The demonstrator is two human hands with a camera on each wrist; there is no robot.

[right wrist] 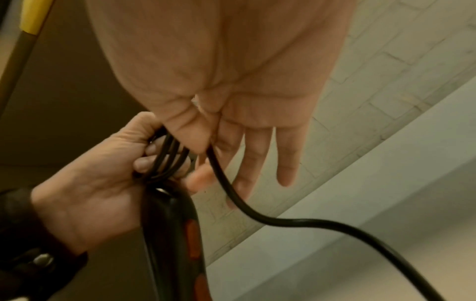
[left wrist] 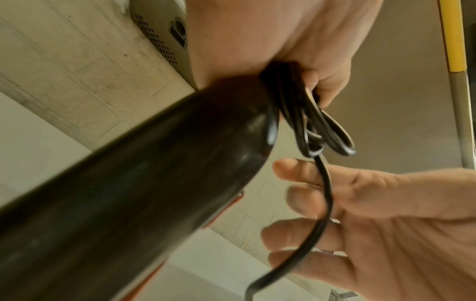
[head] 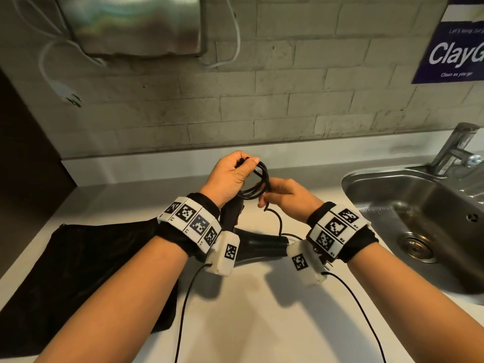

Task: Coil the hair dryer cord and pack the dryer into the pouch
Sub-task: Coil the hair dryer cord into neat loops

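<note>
My left hand (head: 243,163) is raised over the counter and grips several loops of the black cord (head: 258,184) against the end of the hair dryer's handle (left wrist: 154,193). The black dryer (head: 262,244) hangs below that hand, low over the counter. My right hand (head: 264,200) sits just right of the loops; in the right wrist view its thumb and forefinger pinch the loose cord (right wrist: 231,195) while the other fingers (right wrist: 285,154) stay straight. The free cord trails down toward the counter. The black pouch (head: 91,258) lies flat at the left, partly under my left forearm.
A steel sink (head: 419,205) with a tap (head: 455,148) lies to the right. The tiled wall carries a metal dispenser (head: 131,24) and a blue poster (head: 455,48). Thin cables (head: 183,310) hang from my wrist cameras over the white counter (head: 262,323).
</note>
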